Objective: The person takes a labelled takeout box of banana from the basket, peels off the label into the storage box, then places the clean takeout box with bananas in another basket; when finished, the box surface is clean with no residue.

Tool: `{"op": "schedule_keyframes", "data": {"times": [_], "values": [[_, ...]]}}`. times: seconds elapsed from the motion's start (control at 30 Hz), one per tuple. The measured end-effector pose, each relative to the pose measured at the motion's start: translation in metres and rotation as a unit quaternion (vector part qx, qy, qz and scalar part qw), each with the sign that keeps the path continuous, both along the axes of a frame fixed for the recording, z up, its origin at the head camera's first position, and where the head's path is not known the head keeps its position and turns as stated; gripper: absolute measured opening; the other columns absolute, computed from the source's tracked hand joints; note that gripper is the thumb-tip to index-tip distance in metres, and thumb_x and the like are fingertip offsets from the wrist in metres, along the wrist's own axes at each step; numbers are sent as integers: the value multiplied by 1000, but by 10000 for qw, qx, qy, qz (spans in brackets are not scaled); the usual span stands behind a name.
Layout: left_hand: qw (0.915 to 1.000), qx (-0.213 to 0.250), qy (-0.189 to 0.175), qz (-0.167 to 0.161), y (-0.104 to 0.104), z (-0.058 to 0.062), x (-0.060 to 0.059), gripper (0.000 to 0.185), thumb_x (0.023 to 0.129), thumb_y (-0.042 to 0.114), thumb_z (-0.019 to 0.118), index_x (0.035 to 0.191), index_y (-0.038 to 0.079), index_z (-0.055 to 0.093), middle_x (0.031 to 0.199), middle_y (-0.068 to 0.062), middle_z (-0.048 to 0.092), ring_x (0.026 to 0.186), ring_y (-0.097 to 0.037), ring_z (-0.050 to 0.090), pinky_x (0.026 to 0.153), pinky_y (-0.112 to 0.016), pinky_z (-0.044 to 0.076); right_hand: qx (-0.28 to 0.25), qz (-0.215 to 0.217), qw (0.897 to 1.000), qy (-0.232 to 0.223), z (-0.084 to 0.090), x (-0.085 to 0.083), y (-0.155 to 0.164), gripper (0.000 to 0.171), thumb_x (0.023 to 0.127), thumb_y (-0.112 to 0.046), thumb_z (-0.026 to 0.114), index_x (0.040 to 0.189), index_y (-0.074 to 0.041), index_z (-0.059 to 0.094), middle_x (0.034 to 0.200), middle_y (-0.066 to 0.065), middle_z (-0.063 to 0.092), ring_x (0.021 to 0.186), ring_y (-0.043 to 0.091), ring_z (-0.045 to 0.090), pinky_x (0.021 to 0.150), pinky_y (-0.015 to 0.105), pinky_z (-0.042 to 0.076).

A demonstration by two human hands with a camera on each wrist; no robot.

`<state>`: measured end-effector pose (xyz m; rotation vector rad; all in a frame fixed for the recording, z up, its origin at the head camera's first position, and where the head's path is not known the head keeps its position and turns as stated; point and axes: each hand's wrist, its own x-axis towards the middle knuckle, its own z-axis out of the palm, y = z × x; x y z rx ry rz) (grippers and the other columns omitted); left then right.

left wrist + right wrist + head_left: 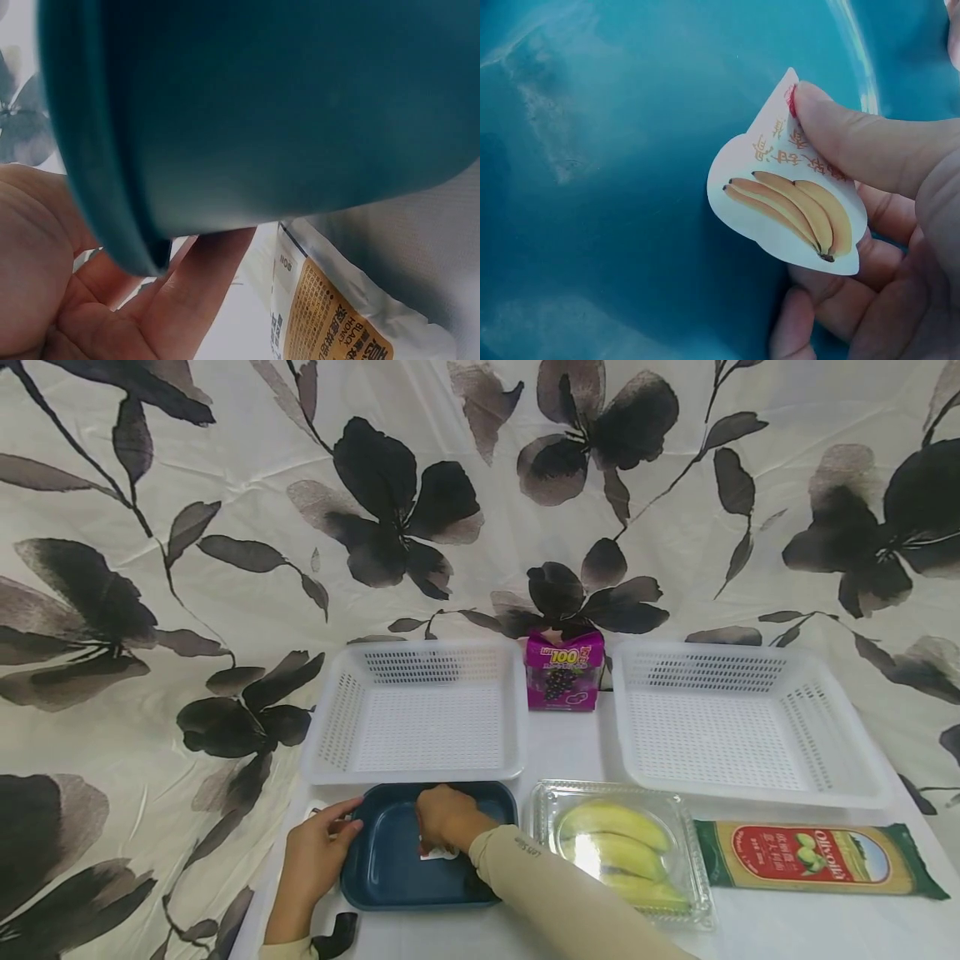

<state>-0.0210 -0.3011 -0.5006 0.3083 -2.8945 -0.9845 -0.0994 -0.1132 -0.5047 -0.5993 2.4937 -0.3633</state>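
My right hand reaches down into a blue rectangular tub. In the right wrist view it pinches a white cut-out card between thumb and fingers; the card bears a printed banana bunch and some orange lettering. The tub's blue inside lies behind the card. At the tub's left side, my left hand grips the rim. The left wrist view has the rim passing between the palm side and the fingers. Beside the tub there, a white and tan packet with "Black Honey" print is partly hidden.
Two white perforated baskets stand at the back, with a purple grape-print carton between them. Right of the tub sits a clear plastic box of bananas, then a green-ended pasta packet. Floral cloth hangs behind.
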Motion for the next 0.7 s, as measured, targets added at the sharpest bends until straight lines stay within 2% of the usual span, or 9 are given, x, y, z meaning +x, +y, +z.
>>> {"op": "schedule_keyframes", "data": {"times": [0.2,0.3,0.5,0.7], "values": [[10000,-33,-31,23,1,2,0,39,94,5,71,132,8,69,123,-23,72,105,-41,73,86,-54,61,-320,164,9992,-199,1,-2,5,31,79,-33,90,66,-19,65,65,-10,61,59,8,54,52,25,46],[10000,-65,-62,26,2,2,0,39,94,5,71,132,9,69,122,-23,72,105,-41,73,85,-54,61,-514,336,9978,-260,5,-4,10,31,80,-33,89,70,-19,64,68,-10,60,61,7,54,54,23,45],[9999,-133,-60,27,2,2,0,39,93,5,71,132,8,69,121,-24,72,104,-41,73,85,-54,61,-640,842,9938,-344,19,-8,21,27,83,-38,86,94,-19,69,88,-10,65,75,6,55,65,22,48],[9998,-202,-34,50,3,2,-1,39,93,5,71,132,8,69,118,-24,73,103,-40,73,83,-54,61,-684,1244,9891,-383,27,-10,31,33,92,-36,76,119,-19,69,111,-5,70,89,6,59,79,22,51]]}}
